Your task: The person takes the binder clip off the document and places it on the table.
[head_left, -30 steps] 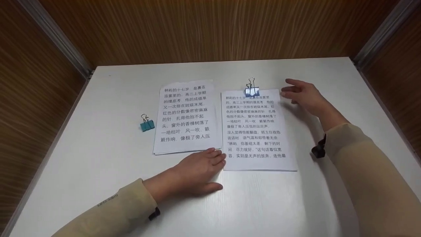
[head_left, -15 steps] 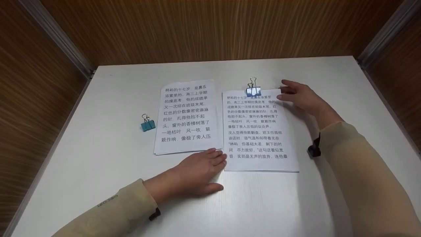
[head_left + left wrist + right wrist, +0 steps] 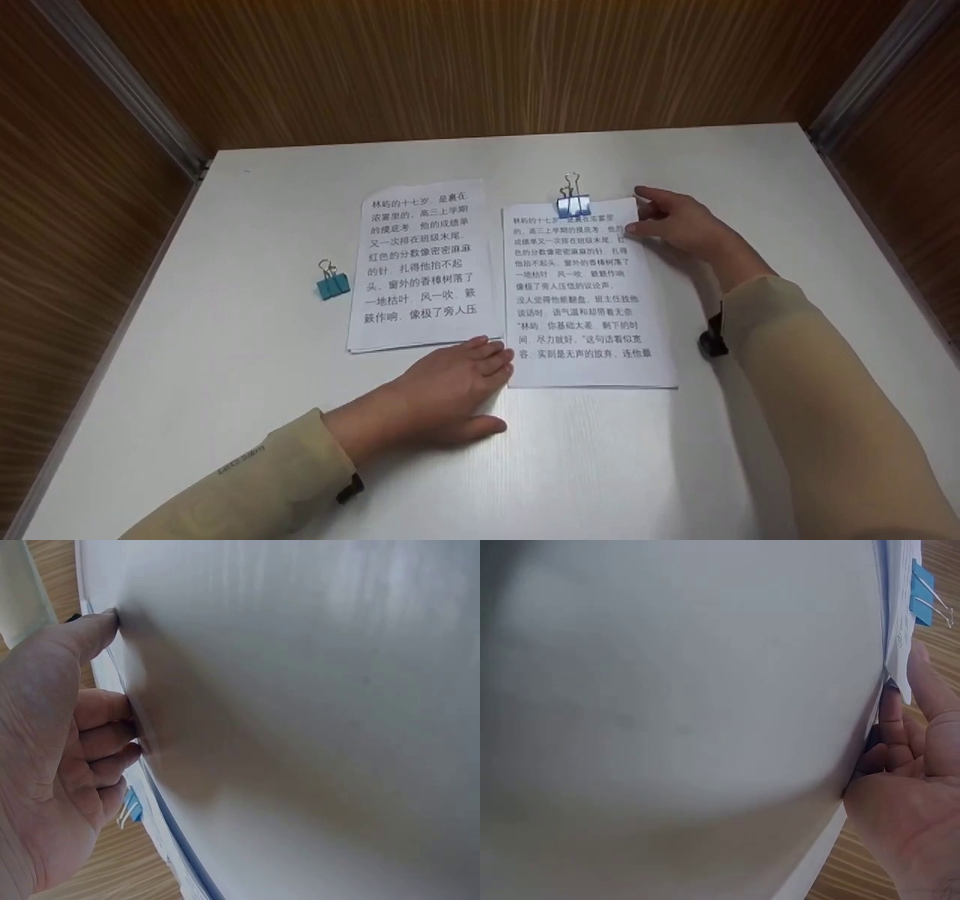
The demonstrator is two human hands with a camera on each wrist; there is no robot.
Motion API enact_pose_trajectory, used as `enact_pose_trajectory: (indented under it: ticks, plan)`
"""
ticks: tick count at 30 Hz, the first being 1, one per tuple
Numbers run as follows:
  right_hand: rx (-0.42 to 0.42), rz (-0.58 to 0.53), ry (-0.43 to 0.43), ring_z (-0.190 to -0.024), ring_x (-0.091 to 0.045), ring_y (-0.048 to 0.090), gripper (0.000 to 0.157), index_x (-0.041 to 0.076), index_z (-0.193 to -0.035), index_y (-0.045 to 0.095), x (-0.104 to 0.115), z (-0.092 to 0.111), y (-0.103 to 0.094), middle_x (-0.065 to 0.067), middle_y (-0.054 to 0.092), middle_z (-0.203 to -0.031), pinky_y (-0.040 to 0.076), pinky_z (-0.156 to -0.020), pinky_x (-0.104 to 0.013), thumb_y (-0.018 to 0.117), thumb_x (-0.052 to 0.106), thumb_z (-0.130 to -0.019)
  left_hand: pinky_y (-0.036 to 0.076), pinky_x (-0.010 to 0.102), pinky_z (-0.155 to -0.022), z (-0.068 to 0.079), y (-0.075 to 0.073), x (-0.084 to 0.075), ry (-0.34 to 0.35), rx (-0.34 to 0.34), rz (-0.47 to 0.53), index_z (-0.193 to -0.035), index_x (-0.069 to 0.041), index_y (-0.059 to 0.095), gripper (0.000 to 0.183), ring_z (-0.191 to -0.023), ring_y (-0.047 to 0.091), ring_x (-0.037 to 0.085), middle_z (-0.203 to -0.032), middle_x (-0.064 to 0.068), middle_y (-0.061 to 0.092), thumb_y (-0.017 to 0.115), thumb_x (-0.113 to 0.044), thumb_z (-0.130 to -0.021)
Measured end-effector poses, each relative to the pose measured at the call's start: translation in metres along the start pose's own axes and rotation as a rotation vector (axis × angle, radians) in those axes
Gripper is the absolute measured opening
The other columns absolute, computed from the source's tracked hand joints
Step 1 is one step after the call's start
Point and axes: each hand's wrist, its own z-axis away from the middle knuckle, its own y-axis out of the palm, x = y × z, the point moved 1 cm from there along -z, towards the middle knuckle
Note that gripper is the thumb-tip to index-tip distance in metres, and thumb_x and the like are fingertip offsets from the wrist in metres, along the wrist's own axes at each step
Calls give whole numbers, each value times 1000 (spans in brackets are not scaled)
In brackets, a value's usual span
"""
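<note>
Beige sleeves reach in over the white table, the two hands well apart. Nearest, the left hand lies with its fingers straight, the tips by the lower left corner of the right paper stack. Just beside that is the left paper stack, with a teal clip on the table to its left. Farther up, the right hand pinches the right paper stack's upper right corner, near the blue clip on its top edge. Brown wooden panels stand behind
</note>
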Motion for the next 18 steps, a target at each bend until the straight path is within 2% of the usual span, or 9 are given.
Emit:
enact_pose_trajectory:
  ticks: [6,11,18]
  plan:
    - [5,-1,3,-133,-34,44,92,20,-170,30,3,0,3,-15,50,-152,33,-118,-52,80,42,-96,16,37,-131,0,0,0,2,1,-20,-156,0,50,74,-156,35,28,-165,16,43,53,-55,-107]
    - [8,4,5,-130,-33,47,82,11,-161,45,4,2,6,-15,55,-147,36,-115,-50,82,42,-94,15,37,-131,1,1,0,3,2,-10,-157,0,49,74,-156,35,29,-165,16,43,52,-54,-107]
    - [17,23,-9,-122,-30,51,73,10,-152,56,6,4,7,-13,60,-139,39,-107,-44,83,44,-93,14,36,-131,0,1,1,1,5,-2,-158,-1,48,74,-157,33,28,-166,15,42,52,-55,-107]
